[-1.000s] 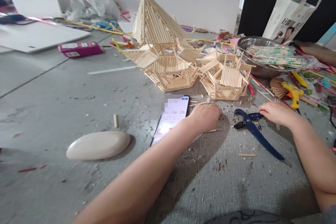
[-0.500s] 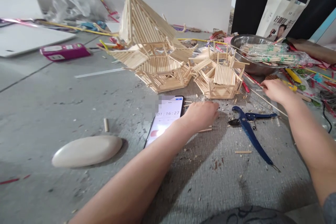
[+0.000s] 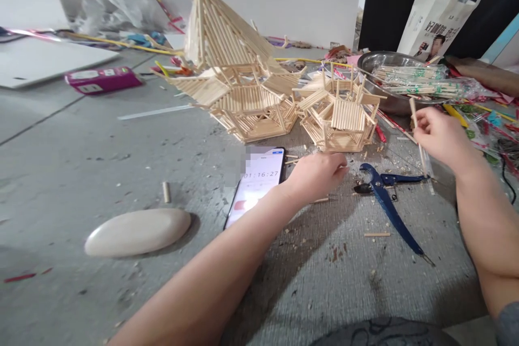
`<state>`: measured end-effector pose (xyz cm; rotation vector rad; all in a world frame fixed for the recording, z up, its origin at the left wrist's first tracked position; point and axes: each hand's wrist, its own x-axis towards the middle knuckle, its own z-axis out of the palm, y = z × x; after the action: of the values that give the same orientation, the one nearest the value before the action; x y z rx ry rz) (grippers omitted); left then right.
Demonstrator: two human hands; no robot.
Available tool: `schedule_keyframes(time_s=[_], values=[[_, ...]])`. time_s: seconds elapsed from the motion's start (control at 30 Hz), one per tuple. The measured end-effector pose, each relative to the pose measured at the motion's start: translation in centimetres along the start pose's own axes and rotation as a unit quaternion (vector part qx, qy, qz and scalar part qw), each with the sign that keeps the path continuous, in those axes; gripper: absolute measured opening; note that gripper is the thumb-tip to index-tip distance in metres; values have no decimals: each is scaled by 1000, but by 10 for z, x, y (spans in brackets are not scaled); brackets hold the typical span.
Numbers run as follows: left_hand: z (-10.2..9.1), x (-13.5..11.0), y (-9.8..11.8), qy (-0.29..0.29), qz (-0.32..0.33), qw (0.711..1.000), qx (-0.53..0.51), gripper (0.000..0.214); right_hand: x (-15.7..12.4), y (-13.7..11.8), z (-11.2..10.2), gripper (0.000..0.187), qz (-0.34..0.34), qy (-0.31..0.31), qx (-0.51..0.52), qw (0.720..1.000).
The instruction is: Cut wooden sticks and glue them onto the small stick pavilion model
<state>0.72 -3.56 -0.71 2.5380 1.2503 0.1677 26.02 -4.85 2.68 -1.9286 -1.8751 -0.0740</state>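
Note:
My right hand (image 3: 440, 134) pinches a pale wooden chopstick (image 3: 413, 111), holding it nearly upright over the floor. To the left, my left hand (image 3: 316, 174) rests low beside the phone (image 3: 263, 173), fingers curled in; whatever they hold is hidden. Just beyond it stands a small many-sided model (image 3: 344, 119) built of wooden sticks. A larger stick model (image 3: 247, 102) with a tall pointed roof stands next to that. Blue-handled cutters (image 3: 387, 203) lie spread open on the floor between my hands, near a short cut stick (image 3: 377, 234).
A metal bowl (image 3: 367, 65) holds wrapped chopsticks at the back right, before a paper bag (image 3: 438, 16). Colourful scraps and wire litter the right side. A smooth pale oval object (image 3: 138, 232) and a purple packet (image 3: 103, 80) lie on the left.
My right hand has lifted the chopstick from the floor, turning it upright and moving slightly right. My left hand has shifted slightly to the right.

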Motion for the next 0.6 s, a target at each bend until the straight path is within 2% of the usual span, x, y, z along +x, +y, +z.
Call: schedule_keyframes(time_s=[0.03, 0.07, 0.13, 0.23, 0.33, 0.4, 0.47, 0.5, 0.6], values=[[1, 0, 2, 15, 8, 999, -35, 28, -5, -4, -7, 21, 13, 47, 103, 993], [2, -1, 5, 28, 17, 997, -70, 29, -10, -9, -13, 18, 25, 87, 203, 975], [5, -3, 11, 36, 36, 989, -138, 33, -19, -19, -17, 14, 37, 107, 358, 927], [10, -6, 21, 10, 64, 969, -239, 38, -26, -34, -8, 11, 61, 47, 476, 876], [14, -7, 28, -10, 89, 942, -323, 32, -29, -45, 9, 11, 88, -15, 521, 849], [15, -7, 29, -20, 88, 935, -343, 25, -31, -49, 18, 13, 89, -44, 544, 833], [15, -6, 28, -34, 70, 939, -335, 23, -31, -49, 22, 15, 80, -64, 543, 834], [14, -6, 26, -41, 60, 942, -329, 24, -31, -48, 22, 17, 74, -73, 523, 846], [12, -4, 22, -44, 43, 944, -326, 28, -31, -42, 16, 20, 40, -125, 377, 917]])
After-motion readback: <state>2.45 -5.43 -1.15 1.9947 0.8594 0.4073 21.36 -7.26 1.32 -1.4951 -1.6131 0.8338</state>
